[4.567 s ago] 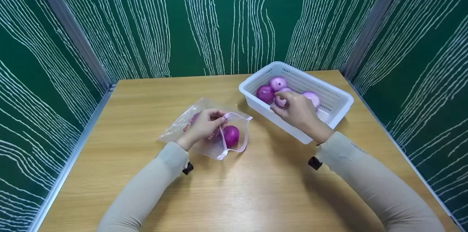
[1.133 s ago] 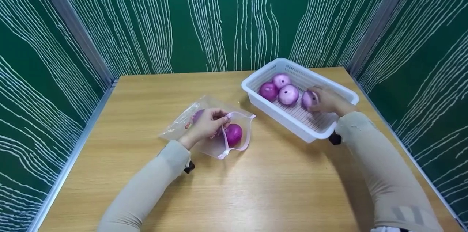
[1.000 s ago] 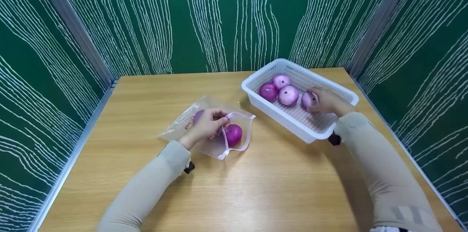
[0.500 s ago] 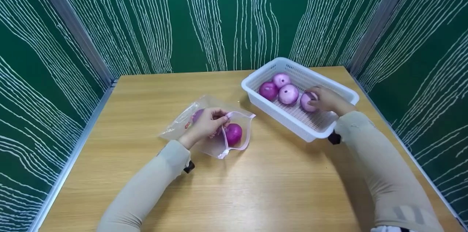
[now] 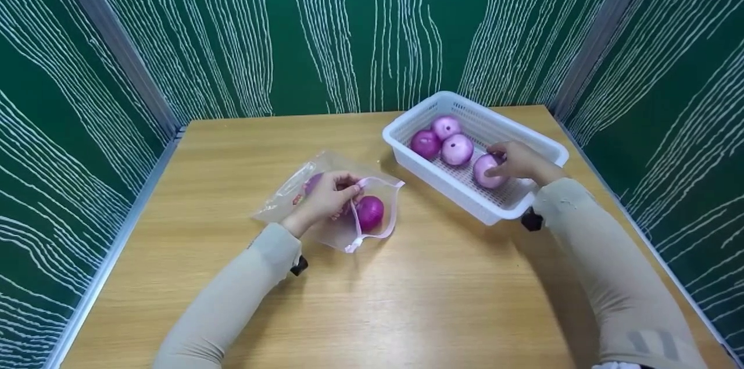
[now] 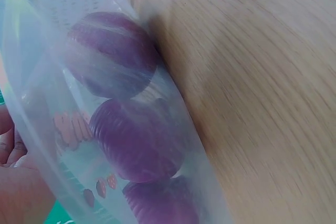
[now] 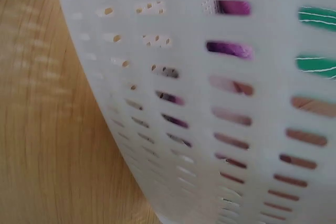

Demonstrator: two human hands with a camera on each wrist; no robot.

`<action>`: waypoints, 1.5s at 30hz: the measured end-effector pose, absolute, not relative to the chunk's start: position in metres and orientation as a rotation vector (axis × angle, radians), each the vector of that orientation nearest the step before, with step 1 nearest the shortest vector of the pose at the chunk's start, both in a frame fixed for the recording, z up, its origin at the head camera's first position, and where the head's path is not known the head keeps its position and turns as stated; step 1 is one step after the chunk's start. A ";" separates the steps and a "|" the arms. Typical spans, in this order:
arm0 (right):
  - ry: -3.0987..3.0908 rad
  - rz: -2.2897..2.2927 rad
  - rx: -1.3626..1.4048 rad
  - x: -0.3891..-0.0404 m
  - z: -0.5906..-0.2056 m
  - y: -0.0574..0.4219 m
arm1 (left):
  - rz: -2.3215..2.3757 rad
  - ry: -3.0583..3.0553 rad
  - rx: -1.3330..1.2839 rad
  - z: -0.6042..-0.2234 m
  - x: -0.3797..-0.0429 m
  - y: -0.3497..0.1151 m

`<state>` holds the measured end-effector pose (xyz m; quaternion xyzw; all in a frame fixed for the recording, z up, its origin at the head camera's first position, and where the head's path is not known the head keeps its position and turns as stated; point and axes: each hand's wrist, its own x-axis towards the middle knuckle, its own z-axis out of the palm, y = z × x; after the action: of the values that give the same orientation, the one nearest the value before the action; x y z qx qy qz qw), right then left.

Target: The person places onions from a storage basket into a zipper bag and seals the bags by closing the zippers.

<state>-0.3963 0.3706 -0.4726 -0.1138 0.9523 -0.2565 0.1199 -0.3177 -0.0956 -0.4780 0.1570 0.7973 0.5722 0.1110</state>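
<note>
My left hand (image 5: 326,197) pinches the pink-edged mouth of a clear zip bag (image 5: 334,238) lying on the table. A red onion (image 5: 369,213) sits just inside the bag's gaping mouth. Three onions in a row show through the plastic in the left wrist view, the middle onion (image 6: 139,140) among them. Inside the white basket (image 5: 444,180), my right hand (image 5: 520,161) grips a paler red onion (image 5: 488,170), thumb in front and fingers behind. Basket slots hide most of that hand in the right wrist view.
Left of the gripped onion, the basket holds a dark onion (image 5: 425,144) and two paler ones, a back onion (image 5: 446,127) and a front onion (image 5: 457,150). The wooden table (image 5: 372,311) is enclosed by green panels (image 5: 401,32) with white lines.
My right hand has gone from above the basket's middle to the rightmost onion. Over the last second that onion has turned and shifted slightly toward me. The left hand stays on the bag.
</note>
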 end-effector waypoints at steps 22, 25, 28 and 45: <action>2.735 -0.715 -0.442 -0.380 -0.472 0.361 | 1.684 2.297 0.524 -0.480 -0.318 -0.096; 2.762 -0.724 -0.468 -0.379 -0.472 0.361 | 1.685 2.298 0.522 -0.480 -0.318 -0.096; 2.796 -0.757 -0.496 -0.378 -0.471 0.361 | 1.684 2.298 0.514 -0.479 -0.318 -0.096; 2.914 -0.956 -0.418 -0.366 -0.452 0.354 | 1.697 2.309 0.535 -0.480 -0.319 -0.095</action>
<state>-0.3660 0.3538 -0.4518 -0.1351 0.9412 -0.3087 0.0235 -0.3188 -0.0949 -0.4804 0.1823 0.7871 0.5783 0.1129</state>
